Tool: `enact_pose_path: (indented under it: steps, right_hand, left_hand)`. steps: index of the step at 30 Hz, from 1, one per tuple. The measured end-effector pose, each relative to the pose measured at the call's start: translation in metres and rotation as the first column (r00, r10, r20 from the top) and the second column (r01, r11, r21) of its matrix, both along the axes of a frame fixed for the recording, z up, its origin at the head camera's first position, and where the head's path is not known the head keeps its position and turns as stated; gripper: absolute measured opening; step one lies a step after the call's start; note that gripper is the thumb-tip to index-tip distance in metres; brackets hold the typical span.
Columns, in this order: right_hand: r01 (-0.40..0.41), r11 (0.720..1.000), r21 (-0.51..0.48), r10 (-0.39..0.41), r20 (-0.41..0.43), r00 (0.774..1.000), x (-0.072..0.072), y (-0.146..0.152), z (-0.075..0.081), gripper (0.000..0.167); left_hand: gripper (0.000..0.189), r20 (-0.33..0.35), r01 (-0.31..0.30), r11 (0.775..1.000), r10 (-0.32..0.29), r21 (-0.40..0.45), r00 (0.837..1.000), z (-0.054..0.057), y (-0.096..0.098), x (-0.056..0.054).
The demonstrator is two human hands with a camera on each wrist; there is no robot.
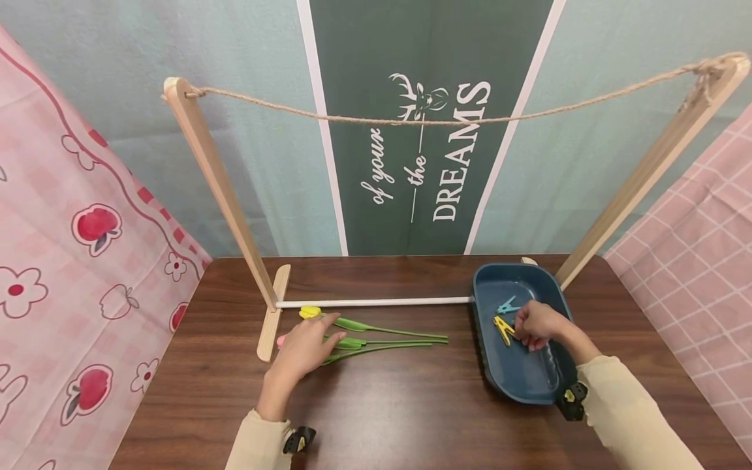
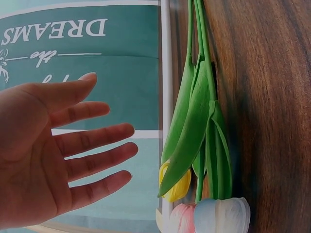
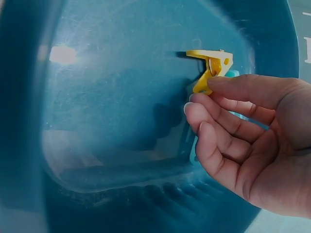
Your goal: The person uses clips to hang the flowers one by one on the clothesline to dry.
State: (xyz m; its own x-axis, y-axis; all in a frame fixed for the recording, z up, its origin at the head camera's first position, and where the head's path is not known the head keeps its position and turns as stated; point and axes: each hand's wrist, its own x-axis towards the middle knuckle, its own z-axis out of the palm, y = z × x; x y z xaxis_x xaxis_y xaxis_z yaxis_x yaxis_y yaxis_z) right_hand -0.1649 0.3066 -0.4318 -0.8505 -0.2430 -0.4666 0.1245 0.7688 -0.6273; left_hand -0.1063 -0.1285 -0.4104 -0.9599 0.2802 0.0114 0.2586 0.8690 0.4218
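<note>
Your right hand was inside the blue basin, thumb and forefinger pinching one arm of the yellow clothespin. That clothespin was near the basin's left wall, and the light-blue clothespin lay just beyond it, toward the far end. Your right wrist crossed over the right rim, the tightest edge you had; toward you, the basin floor gave more room.

Your left hand was over the tulips, fingers apart and holding nothing; I could not tell whether they touched a leaf. The yellow tulip lay just beside the white rod, with the pink tulip and the pale tulip nearer you. Their stems ended short of the basin, leaving a strip of table between. The rod ran up to the basin's left wall. The rope sagged between the wooden posts, well above both hands.
</note>
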Motion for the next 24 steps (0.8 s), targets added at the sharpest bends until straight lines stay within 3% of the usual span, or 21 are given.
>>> enact_pose_path:
  steps: [24]
  right_hand:
    - [-0.088,0.996,-0.030,0.086,-0.076,0.993,-0.005,-0.002,0.039,0.013]
  left_hand:
    - [0.041,-0.020,0.010,1.000,-0.010,0.001,1.000,-0.001,0.002,0.000]
